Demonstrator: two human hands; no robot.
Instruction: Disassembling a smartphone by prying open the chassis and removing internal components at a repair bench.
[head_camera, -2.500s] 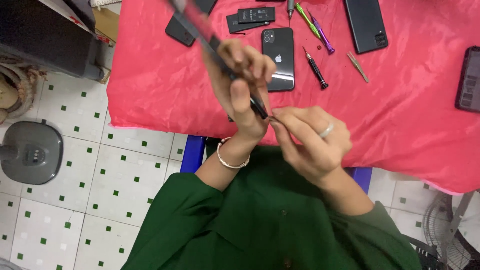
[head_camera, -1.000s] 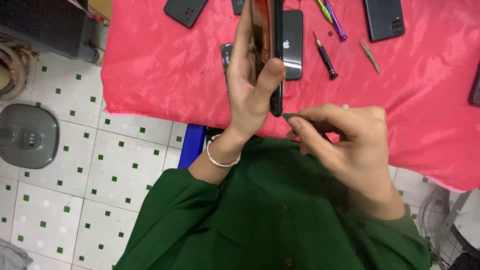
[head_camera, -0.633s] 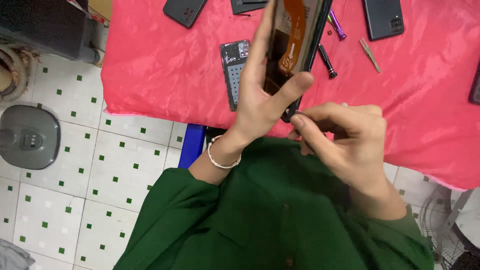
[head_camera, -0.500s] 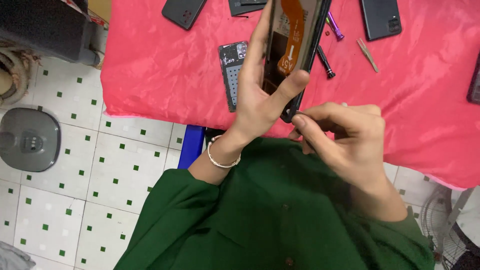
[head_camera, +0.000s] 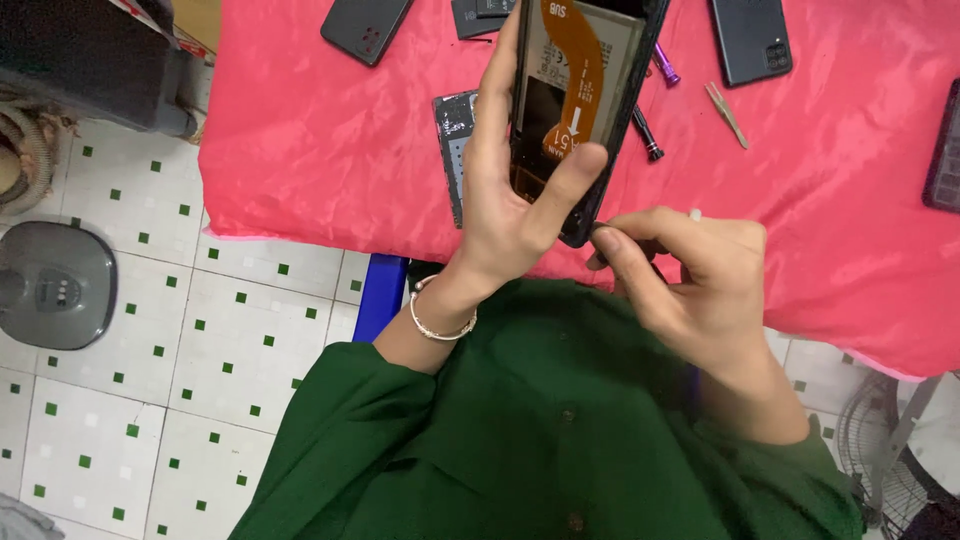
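I am gripping the opened phone (head_camera: 580, 100) upright at top centre in my left hand (head_camera: 520, 200), right hand (head_camera: 690, 280) fingers pinching a thin tool at its lower corner, risking slipping and nicking the orange flex cable (head_camera: 572, 70).

A pink cloth-covered table (head_camera: 330, 150) carries dark phones (head_camera: 366, 27), screwdrivers (head_camera: 647, 135) and tweezers (head_camera: 727, 114).

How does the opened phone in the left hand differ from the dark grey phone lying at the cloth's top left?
The opened phone is held upright by the left hand, its orange ribbon cable and insides exposed. The dark grey phone lies flat on the pink cloth, back cover on, untouched. Both are slim rectangles.
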